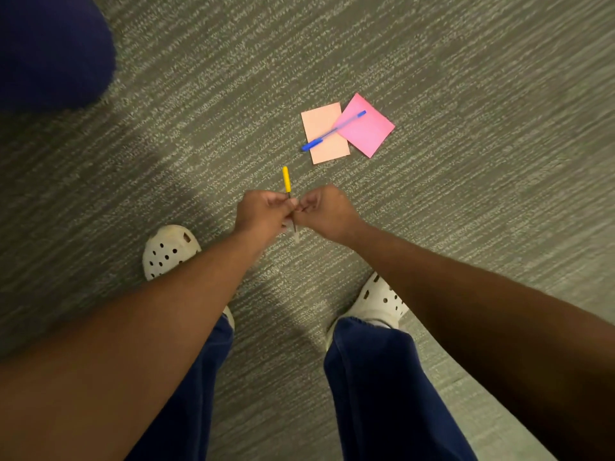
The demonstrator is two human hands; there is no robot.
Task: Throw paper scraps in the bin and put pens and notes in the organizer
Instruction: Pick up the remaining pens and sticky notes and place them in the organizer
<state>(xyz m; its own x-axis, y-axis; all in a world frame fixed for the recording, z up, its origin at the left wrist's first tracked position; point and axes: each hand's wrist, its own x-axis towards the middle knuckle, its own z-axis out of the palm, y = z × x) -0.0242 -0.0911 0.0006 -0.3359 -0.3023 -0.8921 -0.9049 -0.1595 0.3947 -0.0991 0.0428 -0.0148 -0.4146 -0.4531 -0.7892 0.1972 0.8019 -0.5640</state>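
Observation:
A yellow-capped pen point(286, 179) stands nearly upright between my two hands, above the grey carpet. My left hand point(263, 212) is closed around its shaft. My right hand point(324, 209) pinches the same shaft from the right side. The pen's clear lower end sticks out below the fingers. Farther ahead on the floor lie a peach sticky note point(327, 146) and a pink sticky note point(369, 129), overlapping. A blue pen point(332, 130) rests diagonally across both notes. No bin or organizer is in view.
I stand on grey striped carpet point(466, 78) in white clogs, the left shoe point(168, 249) and the right shoe point(379, 302) either side of my hands. A dark blue rounded object point(50, 48) fills the top left corner.

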